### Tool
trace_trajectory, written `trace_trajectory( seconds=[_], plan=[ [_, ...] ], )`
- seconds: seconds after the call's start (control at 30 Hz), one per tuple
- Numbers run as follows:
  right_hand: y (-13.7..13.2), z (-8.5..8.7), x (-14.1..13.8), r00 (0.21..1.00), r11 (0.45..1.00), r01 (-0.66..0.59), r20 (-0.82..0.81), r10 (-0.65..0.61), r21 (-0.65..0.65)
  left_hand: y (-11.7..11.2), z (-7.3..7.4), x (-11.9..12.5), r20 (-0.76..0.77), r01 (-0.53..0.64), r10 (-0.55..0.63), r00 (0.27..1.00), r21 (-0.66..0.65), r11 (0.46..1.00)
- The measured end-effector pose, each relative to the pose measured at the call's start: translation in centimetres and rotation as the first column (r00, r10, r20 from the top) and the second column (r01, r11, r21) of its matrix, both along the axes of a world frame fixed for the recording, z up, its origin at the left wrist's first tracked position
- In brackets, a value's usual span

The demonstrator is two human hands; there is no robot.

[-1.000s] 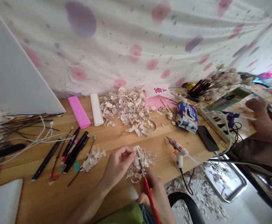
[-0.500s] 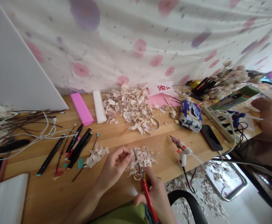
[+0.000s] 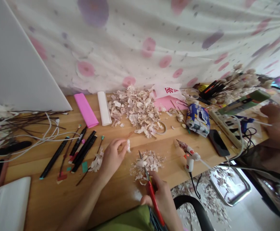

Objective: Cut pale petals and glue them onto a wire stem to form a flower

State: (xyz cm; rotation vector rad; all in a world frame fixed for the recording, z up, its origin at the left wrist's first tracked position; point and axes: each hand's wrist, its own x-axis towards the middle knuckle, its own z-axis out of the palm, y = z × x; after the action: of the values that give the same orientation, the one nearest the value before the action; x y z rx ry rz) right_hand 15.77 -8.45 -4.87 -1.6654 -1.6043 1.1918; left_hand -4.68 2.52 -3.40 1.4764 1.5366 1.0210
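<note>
Between the thumb and fingers of my left hand (image 3: 114, 157) is a small pale petal (image 3: 128, 146), held above the wooden table. My right hand (image 3: 161, 194) is wrapped around red-handled scissors (image 3: 151, 192), whose blades point away from me over a small heap of pale scraps (image 3: 151, 162). Beyond my left hand lies a larger pile of dried-looking pale petals (image 3: 137, 107). Just left of my left wrist, a small cluster of petals (image 3: 97, 163) rests beside a thin brown stem.
A glue gun (image 3: 189, 155) with a lit red light stands right of the scraps. Black markers (image 3: 83, 152), pink paper (image 3: 86, 110), a wipes pack (image 3: 197, 119) and a phone (image 3: 218, 142) lie around. Another person's hand (image 3: 272, 112) is at far right; scraps litter the floor.
My left hand has moved away from the scissors, up and slightly left, with the petal in its fingers. My right hand stays in nearly the same place with the scissors.
</note>
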Motion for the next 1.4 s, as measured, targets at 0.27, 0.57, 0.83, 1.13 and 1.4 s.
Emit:
trace_trajectory(
  seconds=[0.27,0.57,0.83,1.13,1.4],
  plan=[
    [0.8,0.9,-0.3,0.999,0.999,0.034,0.023,-0.035,0.035,-2.9,3.7,0.9,0.129,0.218,-0.198,0.972,-0.172,0.961],
    [0.6,0.6,0.0,0.982,0.994,0.027,0.181,-0.046,0.102,-3.5,2.4,2.1,0.397,0.297,-0.175,0.901,-0.271,0.916],
    [-0.1,2.9,1.1,0.979,0.985,0.162,-0.113,-0.167,-0.054,-4.0,3.8,1.1,-0.057,0.134,-0.121,0.991,0.442,0.887],
    [1.1,4.1,-2.1,0.787,0.886,0.438,-0.54,-0.296,0.153,-5.3,4.4,2.1,-0.303,0.415,-0.288,0.908,0.564,0.714],
    [1.7,4.8,-2.7,0.763,0.851,0.521,-0.481,-0.432,0.064,-5.5,3.4,2.4,-0.312,0.46,-0.338,0.888,0.588,0.665]
  ],
)
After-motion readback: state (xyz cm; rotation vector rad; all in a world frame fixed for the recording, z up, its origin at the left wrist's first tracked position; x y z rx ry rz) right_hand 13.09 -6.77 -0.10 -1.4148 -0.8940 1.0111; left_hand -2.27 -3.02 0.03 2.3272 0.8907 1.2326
